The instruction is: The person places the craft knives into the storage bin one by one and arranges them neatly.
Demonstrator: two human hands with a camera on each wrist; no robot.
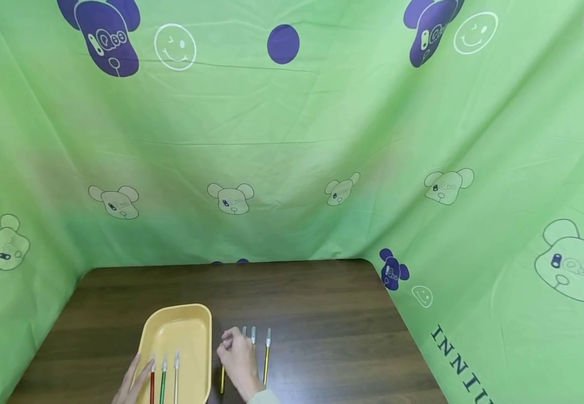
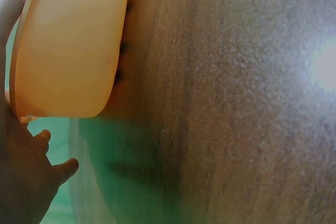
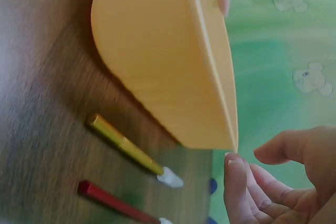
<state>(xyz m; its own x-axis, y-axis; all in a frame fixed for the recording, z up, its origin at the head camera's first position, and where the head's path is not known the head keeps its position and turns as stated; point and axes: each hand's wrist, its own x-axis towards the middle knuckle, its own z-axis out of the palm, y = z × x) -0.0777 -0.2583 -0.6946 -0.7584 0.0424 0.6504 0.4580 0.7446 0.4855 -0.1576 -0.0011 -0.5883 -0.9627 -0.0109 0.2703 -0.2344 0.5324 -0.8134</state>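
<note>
In the head view, my left hand [image 1: 129,384] lies over the left rim of a yellow tray [image 1: 202,331], fingers extended beside the red craft knife [image 1: 153,387]. A green craft knife [image 1: 163,386] and a silver one [image 1: 176,376] lie next to it in the tray, caps pointing away. My right hand [image 1: 240,359] hovers just right of the tray, holding nothing; the right wrist view shows its thumb apart from the bent fingers. Near it on the table are a gold craft knife [image 3: 126,144] and a red-handled one [image 3: 116,201]. The hand partly hides the knives behind it.
Another gold craft knife [image 1: 267,359] lies on the brown wooden table [image 1: 322,314], right of the hand, with capped tips [image 1: 253,335] of others beside it. Green printed cloth [image 1: 292,224] walls in the back and sides of the table.
</note>
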